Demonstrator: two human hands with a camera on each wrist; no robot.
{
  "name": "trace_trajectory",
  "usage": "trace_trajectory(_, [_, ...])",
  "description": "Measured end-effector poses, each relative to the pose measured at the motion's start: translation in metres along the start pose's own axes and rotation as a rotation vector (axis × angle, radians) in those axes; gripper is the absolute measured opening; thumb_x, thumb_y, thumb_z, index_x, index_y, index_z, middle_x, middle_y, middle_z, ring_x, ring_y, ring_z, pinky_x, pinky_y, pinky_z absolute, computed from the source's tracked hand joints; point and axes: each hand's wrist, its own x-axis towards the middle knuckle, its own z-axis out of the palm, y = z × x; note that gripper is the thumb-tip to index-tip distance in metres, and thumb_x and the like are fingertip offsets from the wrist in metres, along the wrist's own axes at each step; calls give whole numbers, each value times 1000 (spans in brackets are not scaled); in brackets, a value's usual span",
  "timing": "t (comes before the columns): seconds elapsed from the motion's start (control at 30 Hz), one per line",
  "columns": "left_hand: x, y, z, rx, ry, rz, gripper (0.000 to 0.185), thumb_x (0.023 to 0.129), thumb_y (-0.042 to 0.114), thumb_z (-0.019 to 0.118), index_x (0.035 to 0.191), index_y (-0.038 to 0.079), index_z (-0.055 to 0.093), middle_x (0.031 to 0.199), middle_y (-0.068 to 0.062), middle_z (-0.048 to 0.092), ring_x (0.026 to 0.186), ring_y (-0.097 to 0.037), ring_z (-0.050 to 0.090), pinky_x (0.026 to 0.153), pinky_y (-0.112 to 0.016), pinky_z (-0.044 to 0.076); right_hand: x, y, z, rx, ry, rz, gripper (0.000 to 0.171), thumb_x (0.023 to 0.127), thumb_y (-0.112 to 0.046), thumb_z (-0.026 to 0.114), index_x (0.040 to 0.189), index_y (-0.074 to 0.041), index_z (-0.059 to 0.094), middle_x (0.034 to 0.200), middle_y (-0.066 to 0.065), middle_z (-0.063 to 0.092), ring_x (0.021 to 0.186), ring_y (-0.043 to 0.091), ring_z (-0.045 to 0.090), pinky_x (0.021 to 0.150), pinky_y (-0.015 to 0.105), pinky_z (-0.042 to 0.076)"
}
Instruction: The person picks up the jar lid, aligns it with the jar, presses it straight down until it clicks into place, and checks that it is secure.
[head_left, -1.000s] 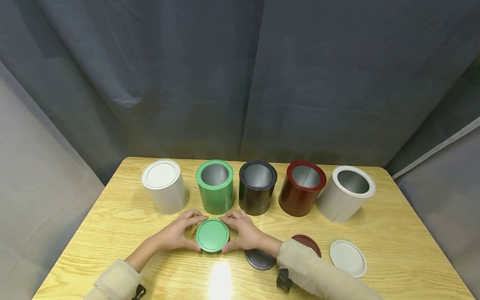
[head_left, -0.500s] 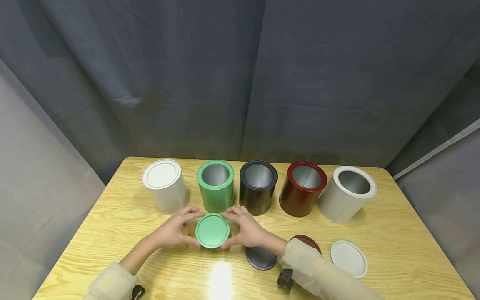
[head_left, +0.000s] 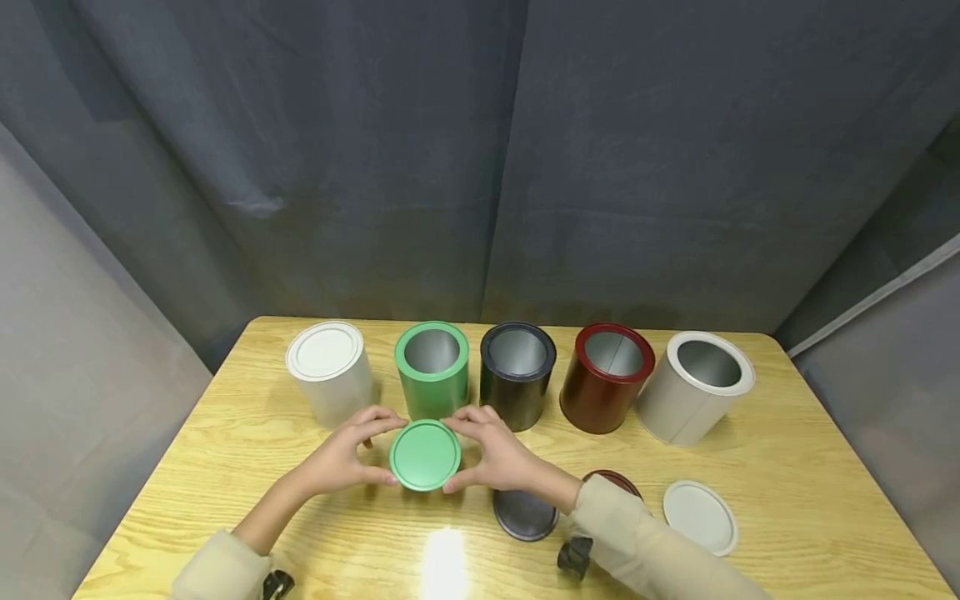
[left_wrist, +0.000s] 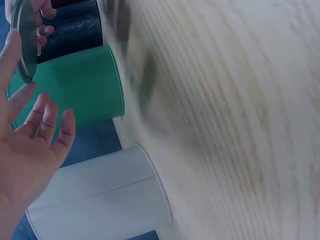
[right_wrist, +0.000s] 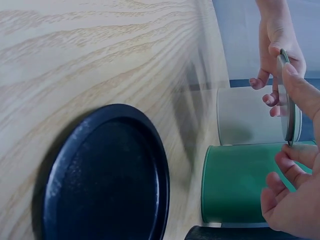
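Observation:
Both hands hold a round green lid level between them, raised off the table. My left hand pinches its left edge between thumb and fingertips, and my right hand pinches the right edge in the same way. Just behind the lid stands the green can, its top uncovered and its inside bare metal. In the left wrist view the lid is seen edge-on beside the green can. The right wrist view shows the lid's thin rim between the two hands.
A white can with its lid on stands left of the green one. To the right are uncovered black, dark red and white cans. Black, dark red and white lids lie on the table.
Both hands have lifted the green lid off the table and carried it slightly away from me, toward the green can. The cans and other lids stay where they were.

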Motion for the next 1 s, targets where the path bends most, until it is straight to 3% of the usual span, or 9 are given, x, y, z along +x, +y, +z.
trace_trajectory(0.23, [2, 28, -8, -13, 30, -10, 65, 60, 5, 83, 118, -6, 55, 113, -18, 52, 100, -31, 49, 70, -44, 47, 1, -5, -6, 1, 14, -16, 79, 61, -36, 83, 126, -4, 53, 118, 3, 50, 105, 18, 39, 88, 42, 36])
trace_trajectory(0.33, [2, 23, -8, -6, 42, 13, 65, 61, 12, 83, 119, -2, 56, 114, -14, 52, 99, -26, 49, 70, -38, 47, 1, -7, -8, 0, 23, -17, 79, 61, -36, 83, 126, -4, 54, 118, 2, 49, 104, 17, 39, 87, 41, 37])
trace_trajectory(0.47, [4, 29, -11, 1, 54, 37, 64, 62, 14, 83, 118, -2, 57, 113, -14, 53, 97, -20, 49, 69, -32, 47, 1, -7, -11, 4, 37, -29, 79, 61, -37, 82, 126, -4, 54, 118, 1, 49, 102, 17, 39, 85, 38, 38])
trace_trajectory(0.6, [8, 46, -17, 4, 71, 60, 60, 61, 5, 82, 114, -7, 57, 110, -18, 54, 93, -17, 50, 67, -33, 47, 3, -7, -14, -2, 59, -48, 79, 61, -37, 83, 126, -4, 54, 117, 1, 50, 101, 16, 40, 84, 37, 39])
trace_trajectory(1.0, [13, 48, -22, -26, 142, 115, 58, 59, 2, 82, 111, -9, 58, 107, -21, 55, 87, -14, 49, 64, -37, 45, 6, -12, -27, -14, 105, -94, 78, 60, -35, 83, 125, -4, 54, 116, 3, 50, 98, 17, 41, 81, 36, 41])
